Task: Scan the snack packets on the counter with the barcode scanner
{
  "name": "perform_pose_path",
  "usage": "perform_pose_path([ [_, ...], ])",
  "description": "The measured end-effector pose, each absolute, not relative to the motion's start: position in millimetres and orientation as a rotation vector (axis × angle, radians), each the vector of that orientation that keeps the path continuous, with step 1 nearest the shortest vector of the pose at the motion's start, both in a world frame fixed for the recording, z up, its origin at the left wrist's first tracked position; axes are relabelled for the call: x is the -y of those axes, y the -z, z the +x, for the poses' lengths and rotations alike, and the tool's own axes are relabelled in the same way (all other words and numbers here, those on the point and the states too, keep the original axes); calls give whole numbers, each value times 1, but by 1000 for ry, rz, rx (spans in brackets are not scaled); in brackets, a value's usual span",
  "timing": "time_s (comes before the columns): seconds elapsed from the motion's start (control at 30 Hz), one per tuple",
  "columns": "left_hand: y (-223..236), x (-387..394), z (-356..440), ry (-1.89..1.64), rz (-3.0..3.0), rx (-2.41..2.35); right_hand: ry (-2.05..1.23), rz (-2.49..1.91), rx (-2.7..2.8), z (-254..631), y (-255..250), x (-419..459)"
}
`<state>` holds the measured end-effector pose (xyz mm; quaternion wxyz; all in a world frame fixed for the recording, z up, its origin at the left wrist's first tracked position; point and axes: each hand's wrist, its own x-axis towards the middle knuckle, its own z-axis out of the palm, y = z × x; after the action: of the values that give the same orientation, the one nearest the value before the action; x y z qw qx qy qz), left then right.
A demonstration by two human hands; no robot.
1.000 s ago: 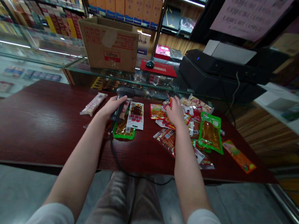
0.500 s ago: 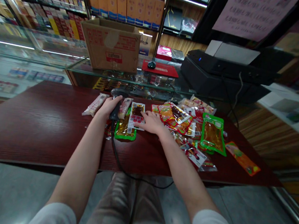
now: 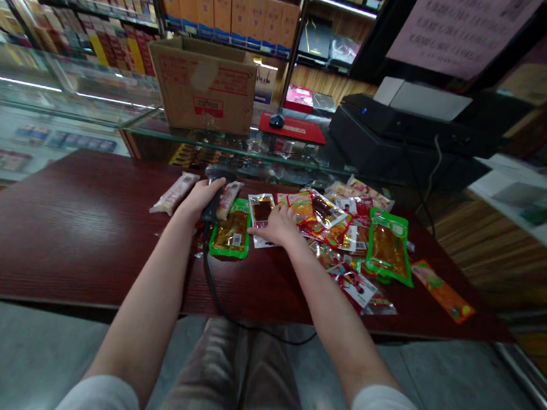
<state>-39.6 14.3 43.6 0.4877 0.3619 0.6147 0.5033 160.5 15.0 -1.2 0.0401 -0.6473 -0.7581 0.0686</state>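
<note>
Gripping black handheld scanner: left hand, fingers curling around it. Right hand is lying over white-edged packet, at hand's 10 o'clock; whether fingers are pinching, cannot tell. Pressing packet flat is advisable, thumb clearing green-edged packet at 9 o'clock.

Head-worn view, forward and down

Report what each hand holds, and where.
Left hand: black scanner, by its handle. Right hand: on a white-and-brown packet; grip unclear.
</note>
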Motion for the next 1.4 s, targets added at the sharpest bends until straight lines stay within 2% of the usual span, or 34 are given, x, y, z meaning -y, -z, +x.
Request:
perform_pose_path([
  [0.33,-36,-21,-42,-1228,888,-1480,-363,-2173,2256,178,-12,-28],
  [0.57,-36,-21,-42,-1252,892,-1455,-341,-2202,1919,209,-24,-33],
  [0.73,-37,-20,-37,-1263,951,-1330,-385,-1908,1917,238,-22,-44],
  [0.97,-35,-19,-27,-1093,1102,-1172,-551,-1517,1847,245,-11,-56],
  [1.1,-36,-16,-19,-1052,1140,-1150,-623,-1437,1853,244,-9,-57],
  [1.4,-40,-8,-5,-1047,1101,-1159,-520,-1462,1954,239,-15,-53],
])
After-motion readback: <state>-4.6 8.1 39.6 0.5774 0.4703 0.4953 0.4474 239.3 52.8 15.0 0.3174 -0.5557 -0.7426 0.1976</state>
